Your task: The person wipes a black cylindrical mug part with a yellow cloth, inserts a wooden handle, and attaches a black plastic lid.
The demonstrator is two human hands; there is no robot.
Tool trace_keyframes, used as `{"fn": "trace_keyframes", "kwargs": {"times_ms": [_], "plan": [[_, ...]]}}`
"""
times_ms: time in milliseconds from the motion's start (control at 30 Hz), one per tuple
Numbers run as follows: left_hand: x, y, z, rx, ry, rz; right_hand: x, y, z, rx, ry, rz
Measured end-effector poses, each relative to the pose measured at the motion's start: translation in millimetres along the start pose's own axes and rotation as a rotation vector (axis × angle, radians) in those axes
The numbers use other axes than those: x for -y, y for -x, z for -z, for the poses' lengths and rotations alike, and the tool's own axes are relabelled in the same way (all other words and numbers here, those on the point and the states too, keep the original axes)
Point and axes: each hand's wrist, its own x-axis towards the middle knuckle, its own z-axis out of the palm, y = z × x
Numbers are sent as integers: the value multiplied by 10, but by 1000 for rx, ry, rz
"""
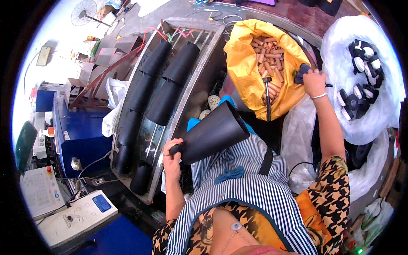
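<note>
My left hand (172, 159) is closed round the narrow, knobbed end of a hollow black plastic cone (212, 135), which lies tilted across my lap with its wide open end to the upper right. Out to the right, my right hand (315, 83) grips a bunched dark blue cloth-like thing (302, 73) at the rim of a yellow bag (236, 51). A thin black tip sticks out past that hand; whether it belongs to the same thing I cannot tell. Many short tan tubes (272, 63) fill the bag. A black hammer-like tool (267, 100) rests across its near rim.
Left of me, a metal-framed rack (187, 91) holds rows of nested black cones (163, 102). At the right stands a clear plastic bag (340, 38) of black-and-white round parts (361, 63). A control box (80, 216) and blue cabinet (83, 136) are at far left.
</note>
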Motion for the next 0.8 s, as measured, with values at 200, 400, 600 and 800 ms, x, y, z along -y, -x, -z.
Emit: {"fn": "trace_keyframes", "kwargs": {"times_ms": [200, 400, 600, 800], "plan": [[68, 95, -26, -77, 106, 74, 1056, -335, 7, 72, -404, 54], [-12, 19, 2, -49, 89, 62, 1583, -233, -1460, 371, -413, -278], [41, 57, 21, -47, 117, 53, 1410, -128, -1038, 357, -451, -274], [54, 93, -24, -30, 166, 46, 1202, 349, 93, 341, -1730, -333]]}}
